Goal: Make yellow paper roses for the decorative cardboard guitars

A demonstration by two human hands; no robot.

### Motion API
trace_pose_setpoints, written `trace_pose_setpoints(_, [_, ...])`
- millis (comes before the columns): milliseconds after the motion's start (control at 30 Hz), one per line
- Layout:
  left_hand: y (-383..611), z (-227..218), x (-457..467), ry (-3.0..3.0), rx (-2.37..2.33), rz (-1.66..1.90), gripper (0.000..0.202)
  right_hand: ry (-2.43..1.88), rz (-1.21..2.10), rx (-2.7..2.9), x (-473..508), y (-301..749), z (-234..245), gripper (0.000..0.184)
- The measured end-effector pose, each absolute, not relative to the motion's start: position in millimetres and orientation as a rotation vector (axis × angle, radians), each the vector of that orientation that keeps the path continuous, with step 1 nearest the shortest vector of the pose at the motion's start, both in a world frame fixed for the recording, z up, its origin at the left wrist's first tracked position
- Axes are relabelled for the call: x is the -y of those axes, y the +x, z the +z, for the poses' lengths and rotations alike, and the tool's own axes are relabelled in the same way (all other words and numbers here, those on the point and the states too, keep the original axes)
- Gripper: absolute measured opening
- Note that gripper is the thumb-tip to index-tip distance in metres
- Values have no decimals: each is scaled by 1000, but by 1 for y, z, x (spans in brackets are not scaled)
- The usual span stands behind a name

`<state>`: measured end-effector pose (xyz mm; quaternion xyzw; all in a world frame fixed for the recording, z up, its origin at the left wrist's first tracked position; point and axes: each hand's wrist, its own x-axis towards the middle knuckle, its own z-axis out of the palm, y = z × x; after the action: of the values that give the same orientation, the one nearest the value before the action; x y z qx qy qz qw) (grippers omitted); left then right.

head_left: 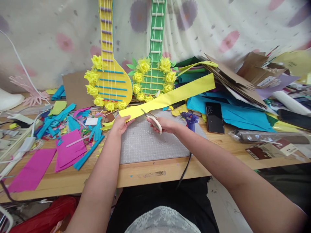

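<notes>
My left hand [120,124] pinches the near end of a long yellow paper strip [175,94] that runs up to the right over the table. My right hand [163,124] grips white-handled scissors [152,119], whose blades are open against the strip's lower edge close to my left fingers. Both hands hover above a grey cutting mat [150,144]. Behind them lean two paper guitars, a yellow one [110,81] and a green one [155,64], both ringed with yellow paper flowers.
A purple glue gun [190,118] and a black phone [214,117] lie right of the mat. Pink sheets [69,152] and blue paper scraps litter the left. Cardboard pieces [233,79], teal paper and rolls pile up at the right. White cables lie at far left.
</notes>
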<state>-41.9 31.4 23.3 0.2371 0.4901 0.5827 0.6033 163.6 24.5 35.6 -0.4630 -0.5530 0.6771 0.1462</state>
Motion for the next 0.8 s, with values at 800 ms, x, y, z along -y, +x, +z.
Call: trace_pose_setpoints(800, [-46, 29, -33, 442, -1149, 1355, 40, -1347, 2123, 1574, -46, 156, 51, 62])
